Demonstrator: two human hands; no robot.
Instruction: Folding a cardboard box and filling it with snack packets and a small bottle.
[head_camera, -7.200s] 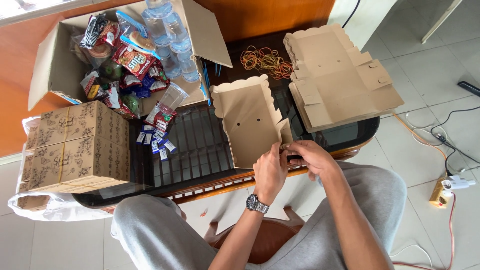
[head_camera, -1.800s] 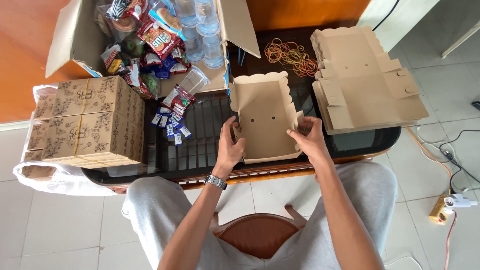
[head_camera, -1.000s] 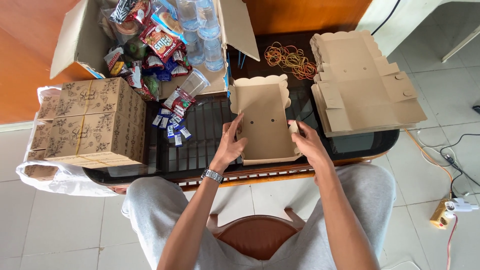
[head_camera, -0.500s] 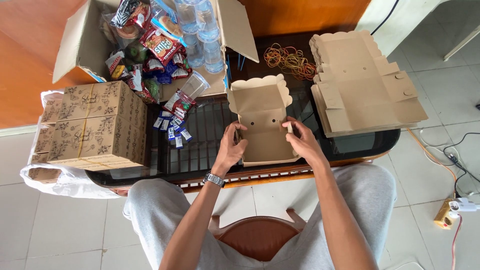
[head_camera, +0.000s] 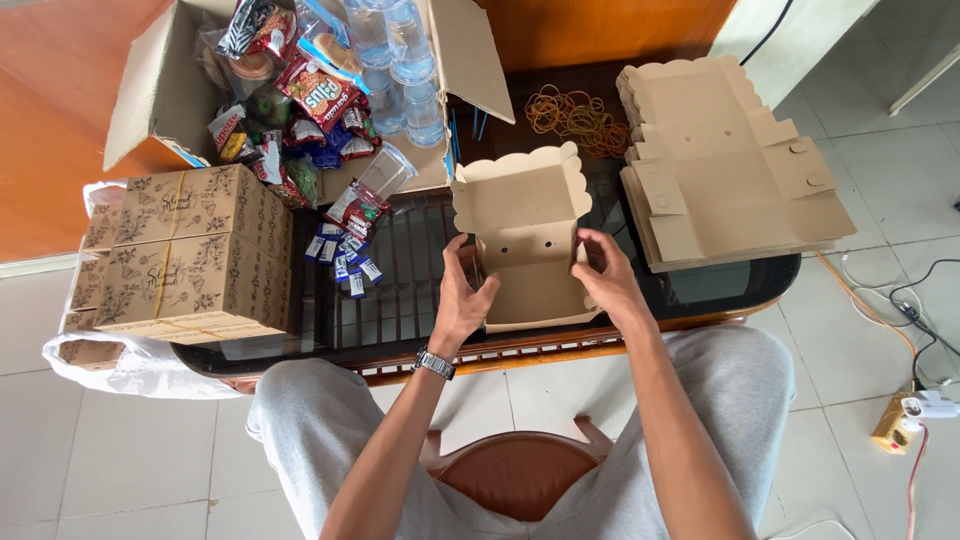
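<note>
Both hands' grip clamps the kraft box (head_camera: 525, 262): left hand (head_camera: 462, 298) and right hand (head_camera: 605, 280) have raised its side walls since lying flat on the tabletop (head_camera: 400, 300).

Box shape: the brown cardboard box (head_camera: 523, 262) lay as a flat blank on the table (head_camera: 400, 250) a few seconds ago; its side walls now stand up and its scalloped lid flap tilts upward at the far end.
Box place: it is now square in front of the person, rather than angled beside the right knee.
Left hand (head_camera: 462, 295): earlier pinching the near edge beside the other hand, later flat on the left flap; now it grips the raised left wall, fingers curled in.
Right hand (head_camera: 604, 278): it moves from the near edge to the right wall, pressing it upright with its fingertips.
</note>
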